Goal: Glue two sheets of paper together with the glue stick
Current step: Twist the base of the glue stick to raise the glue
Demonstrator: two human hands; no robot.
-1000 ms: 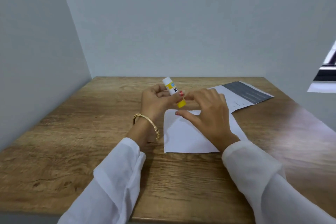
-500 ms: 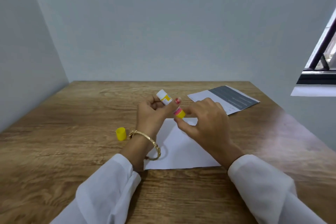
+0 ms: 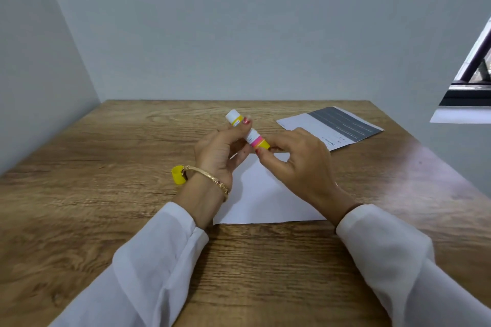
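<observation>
My left hand (image 3: 220, 151) grips the uncapped glue stick (image 3: 253, 138) around its middle and holds it tilted above the table, white tip pointing up and away. The thumb and fingers of my right hand (image 3: 300, 164) pinch the stick's yellow and pink base end. The yellow cap (image 3: 177, 174) lies on the wood just left of my left wrist. A plain white sheet (image 3: 261, 194) lies flat under both hands. A second sheet (image 3: 332, 125) with a dark grey printed block lies further back on the right.
The wooden table (image 3: 106, 194) sits in a corner, with a wall on the left and one behind. A window sill (image 3: 459, 114) juts in at the right. White sleeves cover both forearms, and a gold bangle (image 3: 210, 176) circles my left wrist.
The camera view swung, bringing the yellow cap into sight on the table. Both hands stayed on the glue stick, and more of its pink and yellow base end now shows.
</observation>
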